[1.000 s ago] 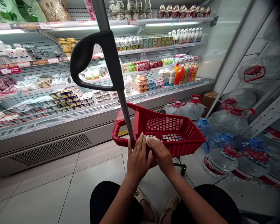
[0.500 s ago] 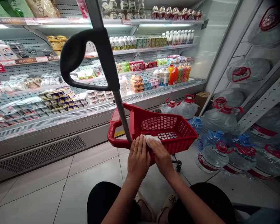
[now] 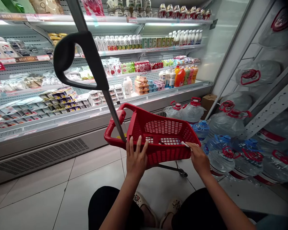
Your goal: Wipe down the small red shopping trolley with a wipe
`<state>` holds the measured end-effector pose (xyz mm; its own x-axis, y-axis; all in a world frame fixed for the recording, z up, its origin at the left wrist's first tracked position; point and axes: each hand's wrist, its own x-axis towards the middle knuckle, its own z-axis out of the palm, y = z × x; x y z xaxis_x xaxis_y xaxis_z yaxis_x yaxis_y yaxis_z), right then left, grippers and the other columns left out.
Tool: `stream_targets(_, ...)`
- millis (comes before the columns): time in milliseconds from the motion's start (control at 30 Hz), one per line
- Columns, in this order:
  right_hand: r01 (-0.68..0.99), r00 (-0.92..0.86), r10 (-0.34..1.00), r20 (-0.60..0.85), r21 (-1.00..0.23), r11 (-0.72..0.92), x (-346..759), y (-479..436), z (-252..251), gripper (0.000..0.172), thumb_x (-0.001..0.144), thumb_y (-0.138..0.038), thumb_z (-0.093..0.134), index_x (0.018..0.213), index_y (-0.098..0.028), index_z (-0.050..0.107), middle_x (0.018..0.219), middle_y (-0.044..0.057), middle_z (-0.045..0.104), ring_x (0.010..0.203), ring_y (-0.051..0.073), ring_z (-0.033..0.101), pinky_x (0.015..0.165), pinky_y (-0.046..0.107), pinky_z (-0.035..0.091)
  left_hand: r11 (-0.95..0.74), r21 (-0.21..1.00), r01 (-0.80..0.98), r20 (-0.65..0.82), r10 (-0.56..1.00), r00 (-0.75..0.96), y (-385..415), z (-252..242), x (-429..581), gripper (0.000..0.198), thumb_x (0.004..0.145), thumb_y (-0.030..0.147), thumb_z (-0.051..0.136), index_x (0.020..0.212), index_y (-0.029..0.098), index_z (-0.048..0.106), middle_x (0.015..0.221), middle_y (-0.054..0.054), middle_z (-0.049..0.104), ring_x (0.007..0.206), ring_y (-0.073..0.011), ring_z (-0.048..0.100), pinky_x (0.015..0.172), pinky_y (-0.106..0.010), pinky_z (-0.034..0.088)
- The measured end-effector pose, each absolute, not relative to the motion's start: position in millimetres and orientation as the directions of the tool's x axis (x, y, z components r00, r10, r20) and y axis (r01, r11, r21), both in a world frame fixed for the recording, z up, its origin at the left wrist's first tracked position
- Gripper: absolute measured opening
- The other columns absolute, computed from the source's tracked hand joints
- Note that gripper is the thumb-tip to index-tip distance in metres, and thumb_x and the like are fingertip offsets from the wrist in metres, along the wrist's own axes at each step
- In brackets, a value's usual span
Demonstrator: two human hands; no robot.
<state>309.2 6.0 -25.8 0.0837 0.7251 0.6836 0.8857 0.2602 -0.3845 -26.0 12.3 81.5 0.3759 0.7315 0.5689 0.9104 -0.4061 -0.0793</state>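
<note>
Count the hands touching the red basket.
2. Left hand on the near rim beside the pole; right hand at the near right corner of the red basket, holding a white wipe on the rim.

We are looking down on the person's own body. The two forearms are running uncovered along their whole visible length, and they are ending in the bare left hand (image 3: 135, 159) and the bare right hand (image 3: 198, 158). A plain black fabric garment (image 3: 110, 207) is covering both knees. Between the knees we are seeing pale beige slip-on shoes (image 3: 141, 201), whose uppers are carrying a small dark speckled pattern.
</note>
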Motion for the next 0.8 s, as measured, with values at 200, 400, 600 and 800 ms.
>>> stream_targets(200,0.869,-0.121,0.68,0.723,-0.255,0.425,206.5,15.5,-3.5,0.061,0.101,-0.008,0.034,0.158,-0.025,0.045,0.147,0.005,0.064,0.138,0.022,0.058,0.122,0.047,0.042,-0.475,-0.116,0.872,0.489,0.737,0.467,21.0,51.1,11.6,0.075,0.09,0.019,0.057,0.163,0.018,0.037,0.172,-0.007,0.028,0.161,-0.0324,0.019,0.132,-0.054,0.019)
stream_targets(400,0.853,-0.182,0.674,0.716,-0.226,0.471,206.9,20.7,3.4,0.064,0.101,-0.005,0.032,0.159,-0.028,0.044,0.146,0.002,0.065,0.136,0.02,0.059,0.12,0.043,0.045,-0.53,-0.17,0.831,0.457,0.705,0.543,31.5,48.8,-1.3,0.081,0.092,0.017,0.053,0.168,0.027,0.026,0.175,0.001,0.017,0.162,-0.0266,0.014,0.133,-0.05,0.017)
stream_targets(600,0.914,-0.024,0.745,0.666,-0.288,0.286,305.4,3.0,-23.8,0.058,0.102,-0.012,0.034,0.155,-0.027,0.051,0.143,0.005,0.066,0.135,0.024,0.06,0.114,0.048,0.051,-0.525,-0.127,0.841,0.474,0.713,0.517,48.5,58.7,-21.9,0.08,0.093,0.018,0.054,0.167,0.029,0.026,0.174,0.001,0.019,0.162,-0.0245,0.017,0.133,-0.049,0.013)
stream_targets(800,0.929,0.006,0.724,0.689,-0.272,0.251,279.1,-4.9,-24.3,0.06,0.101,-0.01,0.035,0.157,-0.026,0.049,0.141,0.006,0.068,0.133,0.024,0.062,0.115,0.048,0.049,-0.479,-0.006,0.878,0.497,0.76,0.419,47.2,47.0,5.9,0.084,0.09,0.022,0.063,0.167,0.025,0.029,0.176,-0.004,0.015,0.163,-0.0338,0.009,0.131,-0.056,0.021)
